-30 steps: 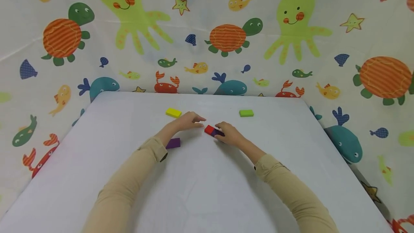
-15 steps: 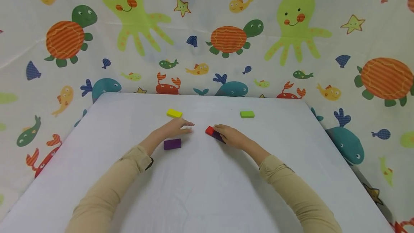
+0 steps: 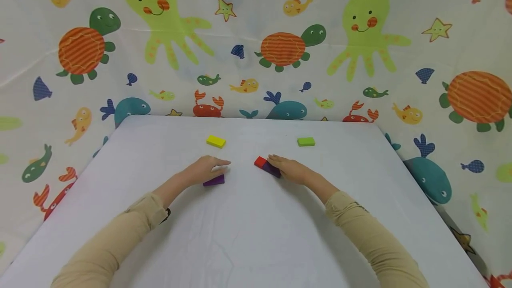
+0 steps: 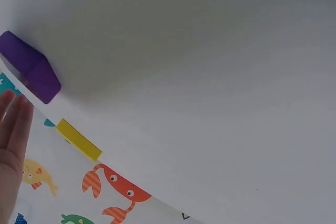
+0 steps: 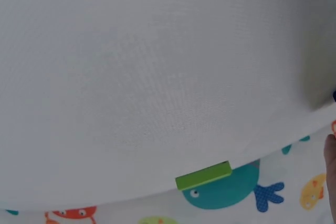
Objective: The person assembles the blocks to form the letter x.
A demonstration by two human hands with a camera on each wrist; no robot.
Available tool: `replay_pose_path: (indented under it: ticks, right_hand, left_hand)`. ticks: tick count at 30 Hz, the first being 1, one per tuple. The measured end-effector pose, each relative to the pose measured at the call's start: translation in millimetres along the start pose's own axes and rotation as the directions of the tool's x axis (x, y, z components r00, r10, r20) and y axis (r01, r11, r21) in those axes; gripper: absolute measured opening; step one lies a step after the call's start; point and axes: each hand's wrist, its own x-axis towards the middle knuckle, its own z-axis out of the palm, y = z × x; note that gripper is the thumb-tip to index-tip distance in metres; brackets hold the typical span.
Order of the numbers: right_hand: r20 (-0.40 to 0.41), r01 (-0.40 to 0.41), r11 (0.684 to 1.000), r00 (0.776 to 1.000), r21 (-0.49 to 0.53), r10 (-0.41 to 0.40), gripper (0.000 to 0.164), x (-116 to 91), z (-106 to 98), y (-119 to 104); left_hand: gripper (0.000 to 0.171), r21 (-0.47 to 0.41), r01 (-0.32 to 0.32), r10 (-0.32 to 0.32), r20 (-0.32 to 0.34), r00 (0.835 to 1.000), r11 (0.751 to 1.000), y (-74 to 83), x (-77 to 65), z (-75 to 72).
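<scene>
In the head view, my left hand [image 3: 205,170] is over a purple block [image 3: 214,181], covering its far part. Its fingers look fairly straight, and the left wrist view shows the fingers [image 4: 18,127] beside the purple block [image 4: 34,69], apart from it in that image. My right hand [image 3: 294,169] has its fingers lying along the far side of a dark purple block [image 3: 270,169]. A red block [image 3: 261,162] stands end to end with that dark purple one. Only a sliver of the right hand [image 5: 330,166] enters the right wrist view.
A yellow block [image 3: 216,141] lies at the back left of the white table [image 3: 248,234]. Farther right is a green block [image 3: 306,142]. Behind the table's far edge hangs a curtain [image 3: 248,26] printed with sea animals.
My left hand has moved left and nearer, from beside the yellow block to over the purple block. My right hand has shifted slightly right, uncovering more of the dark purple block.
</scene>
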Motion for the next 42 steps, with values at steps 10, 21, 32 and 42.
replay_pose_path:
  ticks: [10, 21, 32, 42]
  right_hand:
    - [0.044, 0.025, 0.999, 0.999, -0.038, -0.023, 0.049, -2.1, -4.3, 0.9]
    - [0.056, 0.087, 0.994, 0.995, -0.059, -0.084, 0.049, -0.3, -4.7, 2.7]
    - [0.088, 0.067, 0.994, 0.994, -0.089, -0.059, 0.051, 6.1, 7.8, 1.5]
    - [0.085, 0.062, 0.993, 0.995, -0.096, -0.054, 0.053, 6.6, 8.0, -0.3]
  left_hand:
    - [0.042, 0.019, 0.037, -0.037, -0.010, 0.999, 0.999, -2.1, -17.6, 2.2]
    - [0.047, 0.109, 0.060, -0.063, 0.024, 0.998, 0.992, 2.9, -31.0, -3.2]
    - [0.049, 0.114, 0.102, -0.105, 0.020, 0.994, 0.988, 5.2, -29.5, 4.8]
    - [0.046, 0.158, 0.075, -0.077, 0.005, 0.997, 0.985, 8.6, -28.6, 5.6]
